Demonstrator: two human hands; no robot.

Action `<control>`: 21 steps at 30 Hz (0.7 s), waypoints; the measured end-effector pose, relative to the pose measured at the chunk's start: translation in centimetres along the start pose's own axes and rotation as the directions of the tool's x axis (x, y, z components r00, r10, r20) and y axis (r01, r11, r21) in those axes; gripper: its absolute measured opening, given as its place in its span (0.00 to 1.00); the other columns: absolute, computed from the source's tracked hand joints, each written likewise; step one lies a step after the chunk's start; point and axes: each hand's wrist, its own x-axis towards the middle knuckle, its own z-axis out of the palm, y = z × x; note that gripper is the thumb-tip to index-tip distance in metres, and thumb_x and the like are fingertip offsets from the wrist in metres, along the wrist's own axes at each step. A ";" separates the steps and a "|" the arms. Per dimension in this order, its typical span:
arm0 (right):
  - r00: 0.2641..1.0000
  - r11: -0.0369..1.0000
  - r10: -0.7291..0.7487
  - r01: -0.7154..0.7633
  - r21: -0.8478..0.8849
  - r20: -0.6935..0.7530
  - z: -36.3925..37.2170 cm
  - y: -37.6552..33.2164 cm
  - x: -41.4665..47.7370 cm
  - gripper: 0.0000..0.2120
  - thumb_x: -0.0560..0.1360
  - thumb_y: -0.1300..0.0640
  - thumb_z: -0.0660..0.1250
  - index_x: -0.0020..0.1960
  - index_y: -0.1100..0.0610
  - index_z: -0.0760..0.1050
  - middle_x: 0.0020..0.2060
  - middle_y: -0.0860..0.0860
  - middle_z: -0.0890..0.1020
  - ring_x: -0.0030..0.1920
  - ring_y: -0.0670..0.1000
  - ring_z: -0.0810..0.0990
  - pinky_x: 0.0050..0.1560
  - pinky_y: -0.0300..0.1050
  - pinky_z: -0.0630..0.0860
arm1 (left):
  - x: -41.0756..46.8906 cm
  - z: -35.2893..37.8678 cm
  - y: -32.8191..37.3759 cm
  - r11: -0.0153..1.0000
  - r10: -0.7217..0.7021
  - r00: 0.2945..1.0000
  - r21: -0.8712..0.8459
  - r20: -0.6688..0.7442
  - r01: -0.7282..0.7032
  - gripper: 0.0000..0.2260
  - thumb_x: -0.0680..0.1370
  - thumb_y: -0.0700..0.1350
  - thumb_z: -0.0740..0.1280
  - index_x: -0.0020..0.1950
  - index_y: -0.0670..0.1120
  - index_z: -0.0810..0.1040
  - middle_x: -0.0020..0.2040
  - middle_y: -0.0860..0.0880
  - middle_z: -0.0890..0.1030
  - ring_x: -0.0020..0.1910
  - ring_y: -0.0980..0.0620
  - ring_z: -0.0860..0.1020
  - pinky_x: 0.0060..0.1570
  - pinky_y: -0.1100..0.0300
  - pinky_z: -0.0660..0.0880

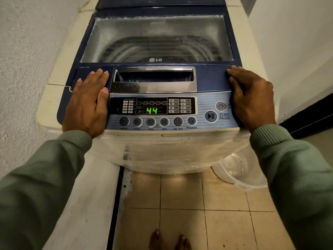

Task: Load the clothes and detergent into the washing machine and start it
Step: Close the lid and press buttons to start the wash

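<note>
An LG top-load washing machine (212, 78) fills the upper middle of the frame, its blue lid (156, 38) shut, and through the cloudy glass the ribbed drum shows only dimly; I cannot tell what lies inside it. Any clothes or detergent are out of sight.

The left hand (88, 103) lies flat and open on the left front corner of the machine, fingers spread over the blue top and thumb along the edge of the control panel (203, 103), grasping nothing. The right hand (252, 98) rests the same way on the right front corner, fingers pointing up toward the lid edge, palm over the panel's right end, loose and holding nothing. Both arms wear green ribbed sleeves (45, 177).

Between the hands sits the chrome-framed lid handle recess (154, 78). Below it the display (152, 110) glows green with "44". A row of round buttons runs along the panel's lower edge, labelled water, wash, rinse, spin, air dry and program. Toward the right are the START/PAUSE button (210, 116) and, just above it, the power button (221, 106), close beside the right hand.

Clear plastic wrap (171, 152) covers the machine's front. In the lower right of the frame, a clear plastic tub (236, 175) lies on the beige floor tiles (182, 192), against the machine. Two bare feet (169, 240) show at the bottom edge.
</note>
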 end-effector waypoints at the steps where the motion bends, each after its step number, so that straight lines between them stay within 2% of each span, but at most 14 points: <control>1: 1.000 1.000 0.004 -0.004 0.002 0.000 0.0 0.0 0.0 0.15 0.81 0.58 0.61 0.64 0.59 0.78 0.65 0.52 0.78 0.68 0.50 0.74 0.72 0.44 0.66 | 0.0 0.0 0.0 1.000 -0.001 1.000 -0.003 -0.001 0.001 0.22 0.82 0.48 0.50 0.76 0.46 0.62 0.77 0.48 0.62 0.77 0.53 0.57 0.77 0.54 0.48; 8: 1.000 0.999 0.013 -0.013 0.040 0.002 -0.2 -0.1 -0.2 0.15 0.81 0.61 0.60 0.64 0.60 0.78 0.65 0.53 0.78 0.68 0.51 0.74 0.72 0.42 0.65 | -0.1 -0.2 0.2 1.000 0.005 1.000 -0.011 -0.001 -0.005 0.23 0.81 0.49 0.50 0.76 0.45 0.63 0.77 0.48 0.63 0.77 0.52 0.58 0.77 0.54 0.48; 12: 1.000 1.000 0.019 -0.019 -0.017 0.018 0.0 -0.2 -0.3 0.16 0.82 0.58 0.58 0.67 0.59 0.75 0.68 0.52 0.75 0.69 0.51 0.72 0.72 0.40 0.63 | -0.1 -0.3 0.2 1.000 0.007 1.000 -0.011 0.003 -0.007 0.23 0.81 0.49 0.50 0.76 0.45 0.63 0.77 0.47 0.63 0.77 0.52 0.58 0.77 0.54 0.47; 16: 1.000 0.990 0.030 -0.028 -0.135 0.008 0.0 0.0 -0.3 0.18 0.83 0.55 0.56 0.70 0.57 0.72 0.71 0.53 0.71 0.73 0.52 0.67 0.74 0.44 0.61 | -0.1 -0.2 0.2 1.000 0.006 1.000 -0.002 0.006 -0.006 0.24 0.81 0.49 0.50 0.76 0.45 0.62 0.77 0.47 0.62 0.77 0.52 0.57 0.77 0.55 0.47; 21: 0.999 0.986 0.023 -0.018 -0.166 0.028 0.1 0.0 -0.2 0.20 0.83 0.52 0.54 0.71 0.58 0.70 0.73 0.54 0.69 0.74 0.53 0.65 0.75 0.49 0.59 | -0.1 0.0 0.1 1.000 0.008 1.000 0.019 0.017 -0.008 0.25 0.81 0.51 0.51 0.77 0.47 0.61 0.77 0.48 0.61 0.77 0.52 0.56 0.77 0.55 0.46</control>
